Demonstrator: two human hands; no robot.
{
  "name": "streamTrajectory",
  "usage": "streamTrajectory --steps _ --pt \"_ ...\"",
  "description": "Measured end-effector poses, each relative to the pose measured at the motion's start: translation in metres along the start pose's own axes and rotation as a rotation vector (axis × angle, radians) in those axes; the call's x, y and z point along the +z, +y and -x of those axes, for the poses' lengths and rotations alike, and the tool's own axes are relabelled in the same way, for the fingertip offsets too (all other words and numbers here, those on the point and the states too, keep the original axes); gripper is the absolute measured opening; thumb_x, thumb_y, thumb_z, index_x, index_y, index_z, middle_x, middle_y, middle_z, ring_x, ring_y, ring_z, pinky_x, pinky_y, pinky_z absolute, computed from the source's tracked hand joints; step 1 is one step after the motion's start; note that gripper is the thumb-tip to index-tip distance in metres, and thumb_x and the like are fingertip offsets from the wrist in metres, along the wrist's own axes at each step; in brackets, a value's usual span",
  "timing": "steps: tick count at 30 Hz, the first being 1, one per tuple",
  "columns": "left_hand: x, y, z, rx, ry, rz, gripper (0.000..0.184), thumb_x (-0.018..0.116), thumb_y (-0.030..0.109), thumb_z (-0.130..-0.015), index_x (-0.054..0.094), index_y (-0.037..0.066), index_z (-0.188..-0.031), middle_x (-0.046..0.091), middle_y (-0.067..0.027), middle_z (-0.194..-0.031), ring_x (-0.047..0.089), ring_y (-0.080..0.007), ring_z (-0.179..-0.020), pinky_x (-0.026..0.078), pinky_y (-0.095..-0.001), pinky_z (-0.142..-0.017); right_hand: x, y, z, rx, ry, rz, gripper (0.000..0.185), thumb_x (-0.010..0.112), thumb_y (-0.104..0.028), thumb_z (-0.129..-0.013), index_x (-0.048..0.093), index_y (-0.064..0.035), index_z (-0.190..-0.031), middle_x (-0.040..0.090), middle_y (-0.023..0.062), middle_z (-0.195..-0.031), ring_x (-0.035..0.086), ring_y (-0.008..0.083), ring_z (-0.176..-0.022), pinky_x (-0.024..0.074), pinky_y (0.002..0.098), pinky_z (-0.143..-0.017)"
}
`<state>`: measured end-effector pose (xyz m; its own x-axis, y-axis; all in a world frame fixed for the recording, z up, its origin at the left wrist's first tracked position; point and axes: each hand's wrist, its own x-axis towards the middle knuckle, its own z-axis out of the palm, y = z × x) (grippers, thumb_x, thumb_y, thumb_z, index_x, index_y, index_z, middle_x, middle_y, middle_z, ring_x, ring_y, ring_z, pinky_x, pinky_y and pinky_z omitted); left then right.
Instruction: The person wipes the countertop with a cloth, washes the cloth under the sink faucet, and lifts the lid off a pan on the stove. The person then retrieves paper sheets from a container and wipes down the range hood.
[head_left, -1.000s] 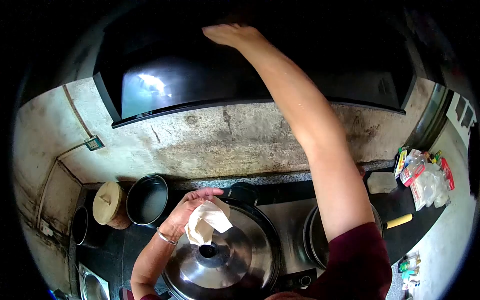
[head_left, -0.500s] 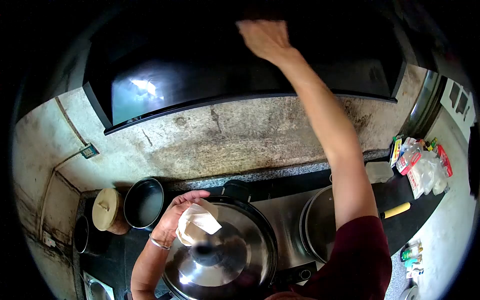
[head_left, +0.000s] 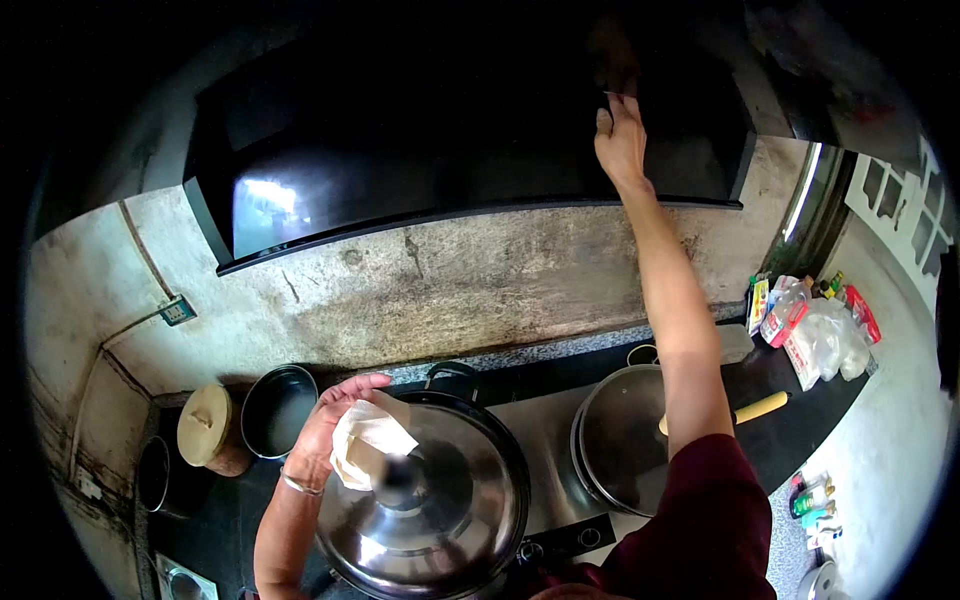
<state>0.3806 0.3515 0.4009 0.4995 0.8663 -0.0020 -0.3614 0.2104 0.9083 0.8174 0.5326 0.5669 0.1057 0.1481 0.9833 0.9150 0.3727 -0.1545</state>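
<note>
My left hand [head_left: 328, 425] is closed on a crumpled white tissue [head_left: 372, 440], holding it above a large shiny metal lid [head_left: 440, 510] with a dark knob. A bangle circles that wrist. The lid covers a wide dark-rimmed pan on the stove. My right hand [head_left: 622, 145] is stretched up to the glossy black range hood [head_left: 480, 170], thumb apart and fingers extended. Its fingertips are at the dark surface, where a faint reflection shows above them. Whether they touch it is hard to tell.
A second lidded pan [head_left: 625, 430] sits on the right burner, partly behind my right arm, near a yellow handle [head_left: 762, 406]. A black pot [head_left: 280, 410] and a lidded canister [head_left: 207, 425] stand left. Plastic bags [head_left: 825, 345] and bottles occupy the right corner.
My right hand has moved right across the front of the hood, and its fingers have straightened. My left hand still holds the tissue over the lid. The view has shifted slightly.
</note>
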Motion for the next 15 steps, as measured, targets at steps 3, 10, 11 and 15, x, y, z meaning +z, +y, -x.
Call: streamTrajectory --steps 3,10,11,15 --pt "0.007 0.004 0.020 0.041 0.009 0.037 0.035 0.049 -0.001 -0.078 0.051 -0.004 -0.113 0.058 0.0000 -0.079 0.057 -0.0074 -0.066 0.048 -0.0188 -0.059 -0.011 -0.021 0.020 0.114 -0.002 -0.250 0.030 0.049 -0.008 -0.086 0.055 0.0034 -0.113 0.048 0.0174 -0.122 0.049 0.0313 -0.109 0.0401 0.0369 -0.092" --pt "0.033 0.011 0.081 0.159 0.130 0.021 0.029 0.047 0.005 -0.083 0.052 -0.003 -0.111 0.061 -0.0044 -0.085 0.060 -0.0109 -0.071 0.050 -0.0219 -0.063 -0.034 -0.100 0.112 0.745 -0.471 -1.840 0.017 0.058 -0.004 -0.081 0.062 0.0012 -0.097 0.060 0.0155 -0.104 0.057 0.0246 -0.099 0.0439 0.0379 -0.091" --pt "0.034 0.010 0.092 0.161 0.154 0.019 0.027 0.049 0.008 -0.085 0.052 -0.002 -0.111 0.061 -0.0039 -0.083 0.060 -0.0109 -0.070 0.050 -0.0216 -0.063 -0.038 -0.112 0.126 0.759 -0.501 -1.858 0.017 0.058 -0.004 -0.081 0.062 0.0012 -0.097 0.060 0.0155 -0.104 0.057 0.0246 -0.099 0.0439 0.0379 -0.091" --pt "0.055 0.011 0.148 0.243 0.282 0.016 0.025 0.054 0.011 -0.086 0.055 0.000 -0.108 0.063 -0.0039 -0.083 0.061 -0.0112 -0.069 0.050 -0.0219 -0.061 -0.056 -0.163 0.170 0.809 -0.727 -2.029 0.018 0.062 -0.003 -0.077 0.061 -0.0030 -0.095 0.061 0.0114 -0.101 0.058 0.0224 -0.093 0.0470 0.0365 -0.086"
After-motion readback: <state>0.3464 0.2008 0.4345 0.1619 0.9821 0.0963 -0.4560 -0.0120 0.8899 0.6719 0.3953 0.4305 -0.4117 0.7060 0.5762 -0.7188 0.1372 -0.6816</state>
